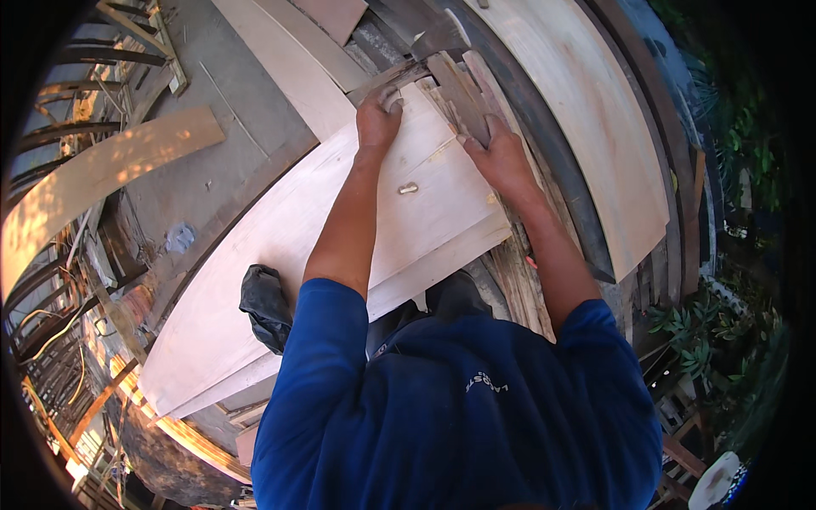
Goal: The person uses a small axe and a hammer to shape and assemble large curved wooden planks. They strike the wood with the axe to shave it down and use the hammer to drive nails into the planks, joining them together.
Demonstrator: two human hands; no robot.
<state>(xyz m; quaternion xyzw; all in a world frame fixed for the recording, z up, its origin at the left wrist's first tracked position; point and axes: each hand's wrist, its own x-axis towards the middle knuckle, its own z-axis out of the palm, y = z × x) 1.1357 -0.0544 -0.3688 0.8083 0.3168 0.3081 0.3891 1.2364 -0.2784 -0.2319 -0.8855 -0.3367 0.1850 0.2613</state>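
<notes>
A wide pale wooden board (pixel 323 212) lies across the middle, its surface smooth with lengthwise grain. My left hand (pixel 379 121) is at its far end, fingers curled over the edge and thumb bent inward. At the board's right end, my right hand (pixel 503 163) has its thumb against the edge; its other fingers curl beyond it and are partly hidden. Between my forearms a small oblong mark or piece (pixel 408 188) shows on the board; I cannot tell which. A narrower pale plank (pixel 450 255) runs along the board's near side.
Weathered timber strips (pixel 459 93) lie at the board's right end. Beyond them is a long curved pale panel (pixel 586 110). A black bag or cloth (pixel 265 308) rests by my left arm. Another loose pale plank (pixel 119 174) and wooden ribs (pixel 93 59) are at left; green plants (pixel 697 340) grow at right.
</notes>
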